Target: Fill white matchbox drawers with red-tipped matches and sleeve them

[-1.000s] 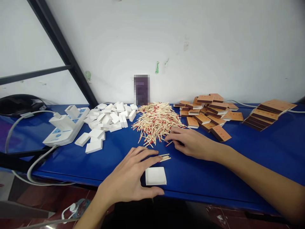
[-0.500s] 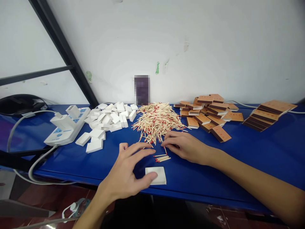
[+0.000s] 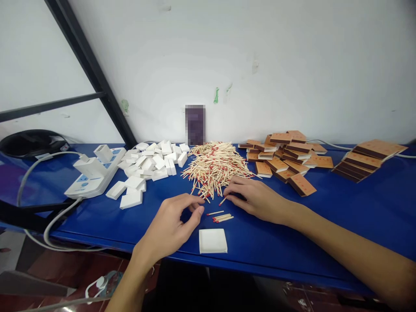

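Right hand [image 3: 255, 197]: grasping, thumb and forefinger pinched on a thin pale wooden match with a red head [image 3: 222, 202], red end tilted down and to the left. Position: over the blue desk [image 3: 276, 247], just in front of the heaped mound of red-tipped wooden matches [image 3: 217, 169].

Left hand [image 3: 172, 221]: released, fingers loosely curled, thumb tip and fingertips slightly apart, near the front edge of the mound. Contact between its fingertips and the nearest strays cannot be told.

Between and below the hands: one single loose match [image 3: 215, 212] lying crosswise; just beside it, nearer the desk's front edge, a small cluster of loose matches [image 3: 223, 218], side by side, heads to the left. In front of these, near the front edge, a shallow white rectangular cardboard tray [image 3: 212, 241], lying flat.

Left of mound: jumbled heap of small white cardboard boxes [image 3: 152, 160]; farther left, a white power strip [image 3: 94, 180] with white adapters plugged in. Right of mound: heap of orange-and-brown matchbox sleeves [image 3: 289, 156]; well to the right, a separate group of orange-and-brown sleeves [image 3: 368, 159], fanned in steps. Behind mound: dark, pixelated upright rectangle [image 3: 195, 125] against the white wall [image 3: 276, 65].
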Demonstrator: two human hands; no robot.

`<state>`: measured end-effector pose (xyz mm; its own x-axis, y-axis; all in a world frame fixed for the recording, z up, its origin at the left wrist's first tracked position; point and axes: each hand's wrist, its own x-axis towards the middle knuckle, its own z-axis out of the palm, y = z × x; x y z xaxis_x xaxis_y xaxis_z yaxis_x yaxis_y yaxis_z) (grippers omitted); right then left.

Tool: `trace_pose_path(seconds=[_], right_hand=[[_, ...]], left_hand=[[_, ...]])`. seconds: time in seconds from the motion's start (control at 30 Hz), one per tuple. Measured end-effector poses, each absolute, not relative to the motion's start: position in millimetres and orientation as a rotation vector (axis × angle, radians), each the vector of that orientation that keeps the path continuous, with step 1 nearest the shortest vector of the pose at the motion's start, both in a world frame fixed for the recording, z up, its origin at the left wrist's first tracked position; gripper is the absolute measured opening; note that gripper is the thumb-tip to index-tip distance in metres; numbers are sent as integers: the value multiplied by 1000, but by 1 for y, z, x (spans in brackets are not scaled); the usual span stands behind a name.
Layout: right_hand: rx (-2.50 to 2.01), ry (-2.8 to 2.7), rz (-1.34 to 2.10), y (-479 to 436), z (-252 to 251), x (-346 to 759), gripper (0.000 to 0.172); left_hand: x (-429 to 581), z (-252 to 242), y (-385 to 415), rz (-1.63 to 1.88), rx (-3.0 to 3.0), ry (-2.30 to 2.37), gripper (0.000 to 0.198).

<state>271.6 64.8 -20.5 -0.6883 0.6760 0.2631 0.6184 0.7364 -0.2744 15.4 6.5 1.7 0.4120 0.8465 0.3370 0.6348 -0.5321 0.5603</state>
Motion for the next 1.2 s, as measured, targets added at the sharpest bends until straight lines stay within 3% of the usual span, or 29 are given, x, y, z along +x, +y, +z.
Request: trace_pose_path(seconds=[0.17, 0.57, 0.83, 1.0, 1.2], right_hand=[[-994, -2536, 276, 61, -23, 261, 18], [-1099, -2552, 217, 57, -13, 270, 11], [-1006, -2565, 378, 53, -16, 265, 22], [-946, -2555, 388, 52, -14, 264, 25], [-1003, -2530, 290, 53, -13, 266, 18]], left_hand=[[21, 1, 6, 593, 2480, 1271, 25], [13, -5, -1, 465, 2547, 1200, 35], [14, -1, 0, 318, 2491, 1138, 38], [13, -4, 3, 498, 2448, 1198, 38], [17, -10, 11, 701, 2402, 1549, 30]])
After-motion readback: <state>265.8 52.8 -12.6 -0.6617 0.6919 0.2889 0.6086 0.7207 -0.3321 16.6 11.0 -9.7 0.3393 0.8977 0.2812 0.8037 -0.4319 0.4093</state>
